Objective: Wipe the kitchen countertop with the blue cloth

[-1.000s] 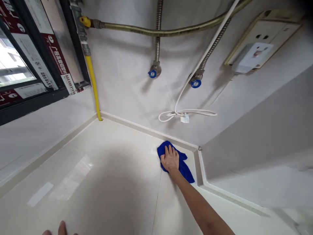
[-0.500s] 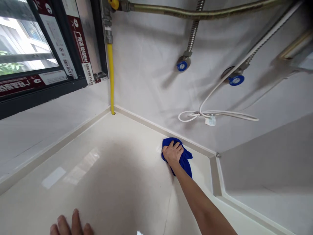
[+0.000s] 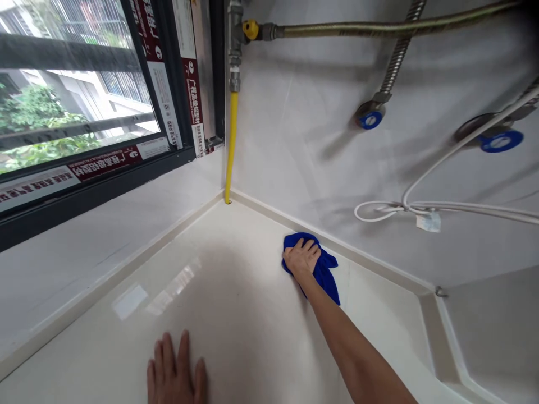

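My right hand presses a bunched blue cloth onto the pale, glossy countertop, close to the low upstand along the back wall. Its fingers are bent over the cloth, and part of the cloth trails out to the right of the hand. At the bottom left, my left hand rests palm down on the countertop with its fingers stretched out and nothing in it. The wrist of that hand is outside the picture.
A yellow pipe runs down into the countertop's back corner. Blue-handled valves and a tied white cable are on the back wall. At left is a dark window frame. A raised ledge bounds the right side.
The view has swung left, showing more of the window. My right hand and the cloth have slid left along the back upstand, nearer the yellow pipe. More of my left hand shows.
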### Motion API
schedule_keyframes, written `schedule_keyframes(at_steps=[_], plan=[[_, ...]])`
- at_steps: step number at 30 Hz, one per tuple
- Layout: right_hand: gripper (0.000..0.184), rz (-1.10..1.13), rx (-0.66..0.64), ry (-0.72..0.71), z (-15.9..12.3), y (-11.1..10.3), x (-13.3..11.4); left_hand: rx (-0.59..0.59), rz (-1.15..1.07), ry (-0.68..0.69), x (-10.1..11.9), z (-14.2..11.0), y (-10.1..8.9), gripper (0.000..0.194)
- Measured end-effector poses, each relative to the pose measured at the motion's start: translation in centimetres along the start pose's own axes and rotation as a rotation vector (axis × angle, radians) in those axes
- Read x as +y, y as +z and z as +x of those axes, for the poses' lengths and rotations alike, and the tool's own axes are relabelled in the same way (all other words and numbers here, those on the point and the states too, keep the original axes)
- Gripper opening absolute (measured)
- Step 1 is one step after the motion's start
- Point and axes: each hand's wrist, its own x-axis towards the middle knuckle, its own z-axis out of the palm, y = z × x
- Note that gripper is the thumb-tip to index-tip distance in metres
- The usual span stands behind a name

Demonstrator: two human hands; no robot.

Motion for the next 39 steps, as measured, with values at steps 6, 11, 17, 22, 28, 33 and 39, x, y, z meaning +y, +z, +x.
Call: schedule_keyframes(at_steps=[6,11,17,22,28,33,39], plan=[[0.063,-0.011,-0.119,-0.174,0.8,-0.1,-4.1,-0.005,-0.033,0.08,1.7,7.4,-0.2,0.067],[0.064,0.012,-0.145,-0.262,1.7,0.2,-7.8,0.016,-0.027,0.095,2.3,7.7,-0.6,0.068],[0.065,0.036,-0.23,-0.394,1.6,0.3,-13.6,0.042,-0.02,0.086,2.3,7.3,-0.4,0.067],[0.064,0.075,-0.247,-0.54,-0.1,-0.2,-19.1,0.084,-0.05,0.075,2.2,7.3,0.2,0.066],[0.063,0.167,-0.277,-0.717,-3.6,-1.6,-25.2,0.065,-0.087,0.074,2.2,7.0,-0.2,0.068],[0.061,0.31,-0.314,-0.979,-8.7,-4.0,-27.5,0.035,-0.07,0.072,2.2,6.9,-0.6,0.066],[0.056,0.49,-0.374,-1.237,-14.0,-6.7,-25.9,0.037,-0.068,0.073,2.4,7.0,-1.6,0.059]])
